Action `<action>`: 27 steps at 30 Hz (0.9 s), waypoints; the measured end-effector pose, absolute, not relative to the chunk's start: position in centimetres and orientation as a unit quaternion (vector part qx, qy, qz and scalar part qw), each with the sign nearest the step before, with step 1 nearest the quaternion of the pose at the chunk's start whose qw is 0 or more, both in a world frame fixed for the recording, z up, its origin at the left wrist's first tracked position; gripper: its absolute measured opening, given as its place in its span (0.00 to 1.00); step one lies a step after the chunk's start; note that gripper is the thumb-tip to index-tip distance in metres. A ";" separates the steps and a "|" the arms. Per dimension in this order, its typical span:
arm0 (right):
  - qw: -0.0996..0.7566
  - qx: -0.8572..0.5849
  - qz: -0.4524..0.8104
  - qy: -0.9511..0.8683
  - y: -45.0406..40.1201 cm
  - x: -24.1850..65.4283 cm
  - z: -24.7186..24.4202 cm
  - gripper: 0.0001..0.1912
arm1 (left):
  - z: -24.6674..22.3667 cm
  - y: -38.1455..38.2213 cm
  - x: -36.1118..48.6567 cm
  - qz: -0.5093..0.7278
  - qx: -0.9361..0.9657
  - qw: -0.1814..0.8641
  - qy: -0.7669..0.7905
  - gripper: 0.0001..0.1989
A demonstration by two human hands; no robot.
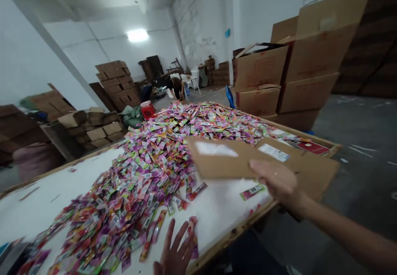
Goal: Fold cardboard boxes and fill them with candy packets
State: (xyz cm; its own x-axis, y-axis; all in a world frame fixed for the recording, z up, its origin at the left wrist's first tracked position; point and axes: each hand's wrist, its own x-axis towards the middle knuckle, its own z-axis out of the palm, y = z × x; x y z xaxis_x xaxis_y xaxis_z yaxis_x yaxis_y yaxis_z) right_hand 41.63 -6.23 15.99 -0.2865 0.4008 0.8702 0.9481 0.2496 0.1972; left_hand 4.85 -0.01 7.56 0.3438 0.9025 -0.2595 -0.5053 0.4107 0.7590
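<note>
A large heap of small colourful packets (158,155) covers much of the white table (223,209). My right hand (276,180) grips the near edge of a piece of brown cardboard (223,163), held above the table and blurred. A pale patch shows on that piece. Beneath and to the right lies more cardboard with a white label (274,152). My left hand (176,250) is at the table's front edge with fingers spread, close to a few loose packets, and nothing shows in it.
Stacked cartons (262,68) stand beyond the table's right side. A red container (148,110) and further box piles (116,82) are behind it. Dark objects (14,258) lie at the lower left. A person (178,87) bends down far back.
</note>
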 end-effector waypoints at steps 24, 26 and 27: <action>0.659 -0.580 0.255 -0.404 1.3 32.9 10.2 0.38 | 13.7 0.2 7.3 0.632 0.357 0.483 0.490 0.22; 0.682 -0.580 0.265 -0.359 1.7 33.0 10.6 0.38 | 13.6 -0.7 8.2 0.606 0.360 0.520 0.482 0.23; 0.684 -0.584 0.278 -0.337 1.9 33.2 10.9 0.38 | 13.4 -1.1 8.7 0.599 0.367 0.527 0.478 0.23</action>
State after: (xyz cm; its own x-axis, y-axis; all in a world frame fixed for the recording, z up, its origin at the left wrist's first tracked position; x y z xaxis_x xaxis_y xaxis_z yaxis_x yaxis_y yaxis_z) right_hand 33.15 1.87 10.89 0.6188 0.7738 0.1352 0.0129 0.1621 -0.9867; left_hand 8.72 -1.08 13.42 -0.1750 0.9825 -0.0640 -0.2817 0.0123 0.9594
